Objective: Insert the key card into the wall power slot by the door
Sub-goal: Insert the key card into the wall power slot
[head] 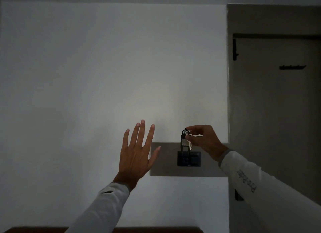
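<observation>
A dark power slot unit [192,159] sits in a grey panel [166,161] on the white wall. A black key card tag [183,142] on a ring hangs upright with its lower end at the top left of the slot unit. My right hand [202,139] pinches the ring and a small pale label at the tag's top. My left hand [137,153] is raised flat before the wall, left of the panel, fingers spread and holding nothing; its thumb overlaps the panel's left edge.
A dark door [278,111] in its frame stands to the right of the wall, with a small hook rack [292,67] on it. A dark wooden edge [156,230] runs along the bottom of the view. The room is dim.
</observation>
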The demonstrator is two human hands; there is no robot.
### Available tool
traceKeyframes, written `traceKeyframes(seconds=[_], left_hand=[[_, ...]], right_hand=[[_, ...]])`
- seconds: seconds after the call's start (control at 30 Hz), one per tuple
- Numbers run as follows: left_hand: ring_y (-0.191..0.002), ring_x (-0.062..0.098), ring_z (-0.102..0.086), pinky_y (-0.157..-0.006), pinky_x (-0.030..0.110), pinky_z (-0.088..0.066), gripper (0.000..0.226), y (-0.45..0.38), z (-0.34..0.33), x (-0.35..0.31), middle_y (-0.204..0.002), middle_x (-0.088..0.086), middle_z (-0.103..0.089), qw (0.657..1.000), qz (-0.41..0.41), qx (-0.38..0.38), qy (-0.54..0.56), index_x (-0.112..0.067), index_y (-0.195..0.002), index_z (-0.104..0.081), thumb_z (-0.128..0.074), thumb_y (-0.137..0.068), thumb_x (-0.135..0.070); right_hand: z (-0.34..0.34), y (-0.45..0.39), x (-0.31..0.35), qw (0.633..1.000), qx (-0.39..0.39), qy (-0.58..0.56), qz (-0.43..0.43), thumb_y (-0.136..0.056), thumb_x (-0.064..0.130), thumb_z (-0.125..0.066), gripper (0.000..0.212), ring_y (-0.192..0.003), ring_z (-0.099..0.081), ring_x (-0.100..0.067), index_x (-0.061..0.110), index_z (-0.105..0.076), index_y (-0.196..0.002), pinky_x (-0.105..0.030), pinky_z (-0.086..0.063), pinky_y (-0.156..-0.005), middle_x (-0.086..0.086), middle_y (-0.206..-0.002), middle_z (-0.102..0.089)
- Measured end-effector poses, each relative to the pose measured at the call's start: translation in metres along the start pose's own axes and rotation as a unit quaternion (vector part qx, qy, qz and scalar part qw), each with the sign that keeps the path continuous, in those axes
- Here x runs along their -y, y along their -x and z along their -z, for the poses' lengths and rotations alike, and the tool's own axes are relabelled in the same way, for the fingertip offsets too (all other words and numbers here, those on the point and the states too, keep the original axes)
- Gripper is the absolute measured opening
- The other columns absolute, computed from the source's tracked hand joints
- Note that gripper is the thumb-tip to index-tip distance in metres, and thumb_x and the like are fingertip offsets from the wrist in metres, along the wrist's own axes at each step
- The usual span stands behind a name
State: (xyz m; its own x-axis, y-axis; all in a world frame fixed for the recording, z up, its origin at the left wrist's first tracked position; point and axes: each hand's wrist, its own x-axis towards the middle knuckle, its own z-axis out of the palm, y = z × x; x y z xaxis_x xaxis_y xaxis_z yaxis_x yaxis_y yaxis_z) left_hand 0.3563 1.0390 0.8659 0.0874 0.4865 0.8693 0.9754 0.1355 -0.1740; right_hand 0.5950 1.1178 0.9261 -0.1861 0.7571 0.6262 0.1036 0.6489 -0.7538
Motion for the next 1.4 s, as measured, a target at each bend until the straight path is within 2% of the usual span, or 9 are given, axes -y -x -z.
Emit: traceKeyframes(seconds=[0.2, 0.4, 0.53, 0.67, 0.77, 0.97, 1.1, 1.27, 1.4], left_hand=[[-0.154, 0.040, -0.036, -0.121, 0.065, -0.038, 0.075, -0.069, -0.106, -0.013, -0.168, 0.024, -0.034, 0.999, -0.009, 0.004, 0.032, -0.014, -0.162, -0.034, -0.028, -0.104, -0.061], [-0.153, 0.042, -0.038, -0.120, 0.066, -0.038, 0.076, -0.105, -0.177, -0.039, -0.168, 0.025, -0.035, 0.999, -0.026, -0.003, 0.036, -0.014, -0.162, -0.034, -0.036, -0.102, -0.060], [-0.154, 0.041, -0.037, -0.121, 0.065, -0.036, 0.076, -0.120, -0.209, -0.054, -0.168, 0.025, -0.034, 0.999, -0.029, -0.019, 0.030, -0.015, -0.163, -0.031, -0.039, -0.102, -0.059], [-0.154, 0.041, -0.038, -0.121, 0.065, -0.035, 0.077, -0.130, -0.236, -0.065, -0.168, 0.024, -0.035, 0.999, -0.022, -0.021, 0.015, -0.015, -0.163, -0.030, -0.039, -0.102, -0.059], [-0.152, 0.042, -0.040, -0.121, 0.065, -0.036, 0.076, -0.136, -0.257, -0.072, -0.167, 0.025, -0.037, 1.000, -0.017, -0.011, 0.002, -0.013, -0.162, -0.033, -0.039, -0.102, -0.059], [-0.151, 0.043, -0.041, -0.119, 0.066, -0.040, 0.075, -0.137, -0.309, -0.078, -0.165, 0.025, -0.040, 1.000, -0.010, 0.008, -0.015, -0.011, -0.160, -0.038, -0.036, -0.102, -0.059], [-0.151, 0.043, -0.041, -0.117, 0.066, -0.043, 0.073, -0.134, -0.349, -0.082, -0.165, 0.026, -0.040, 0.999, -0.015, 0.010, -0.028, -0.009, -0.158, -0.041, -0.037, -0.104, -0.058], [-0.152, 0.043, -0.040, -0.119, 0.064, -0.041, 0.070, -0.126, -0.390, -0.087, -0.166, 0.025, -0.038, 0.999, -0.020, 0.014, -0.034, -0.010, -0.161, -0.036, -0.035, -0.107, -0.055], [-0.152, 0.044, -0.040, -0.119, 0.064, -0.040, 0.069, -0.121, -0.414, -0.087, -0.166, 0.027, -0.037, 0.999, -0.021, 0.017, -0.023, -0.009, -0.161, -0.036, -0.039, -0.106, -0.052]], right_hand=[[0.004, -0.083, -0.064, 0.999, 0.014, 0.052, 0.002, -0.080, -0.004, -0.074, 0.027, -0.085, -0.062, -0.027, -0.006, -0.071, -0.106, -0.051, -0.058, -0.085, -0.019, -0.098, -0.066], [0.025, -0.130, -0.113, 0.998, 0.034, 0.052, -0.016, -0.078, -0.004, -0.076, 0.030, -0.081, -0.063, -0.024, -0.007, -0.068, -0.107, -0.038, -0.058, -0.075, -0.018, -0.094, -0.066], [0.041, -0.156, -0.141, 0.998, 0.041, 0.039, -0.017, -0.078, -0.004, -0.076, 0.029, -0.081, -0.065, -0.028, -0.006, -0.067, -0.105, -0.045, -0.059, -0.080, -0.020, -0.092, -0.068], [0.056, -0.181, -0.174, 0.999, 0.028, 0.036, -0.007, -0.076, -0.002, -0.078, 0.028, -0.080, -0.068, -0.027, -0.003, -0.068, -0.103, -0.043, -0.061, -0.078, -0.030, -0.099, -0.072], [0.064, -0.201, -0.202, 0.999, 0.013, 0.033, 0.001, -0.075, -0.004, -0.079, 0.029, -0.082, -0.068, -0.027, -0.003, -0.069, -0.103, -0.046, -0.061, -0.082, -0.027, -0.095, -0.073], [0.063, -0.232, -0.259, 0.999, 0.010, 0.040, 0.020, -0.075, -0.003, -0.078, 0.027, -0.071, -0.069, -0.017, 0.017, -0.072, -0.091, -0.030, -0.061, -0.071, -0.002, -0.079, -0.071], [0.054, -0.242, -0.302, 0.998, 0.014, 0.049, 0.042, -0.076, -0.004, -0.075, 0.029, -0.068, -0.070, 0.004, 0.015, -0.073, -0.098, -0.009, -0.055, -0.068, 0.005, -0.080, -0.074], [0.042, -0.243, -0.350, 0.999, 0.022, 0.022, 0.041, -0.076, -0.005, -0.077, 0.026, -0.079, -0.073, 0.001, 0.011, -0.076, -0.096, -0.013, -0.056, -0.075, 0.000, -0.087, -0.078], [0.038, -0.248, -0.363, 0.997, 0.011, 0.024, 0.076, -0.076, 0.001, -0.079, 0.025, -0.082, -0.073, 0.003, 0.009, -0.078, -0.100, -0.012, -0.056, -0.078, 0.007, -0.088, -0.078]])
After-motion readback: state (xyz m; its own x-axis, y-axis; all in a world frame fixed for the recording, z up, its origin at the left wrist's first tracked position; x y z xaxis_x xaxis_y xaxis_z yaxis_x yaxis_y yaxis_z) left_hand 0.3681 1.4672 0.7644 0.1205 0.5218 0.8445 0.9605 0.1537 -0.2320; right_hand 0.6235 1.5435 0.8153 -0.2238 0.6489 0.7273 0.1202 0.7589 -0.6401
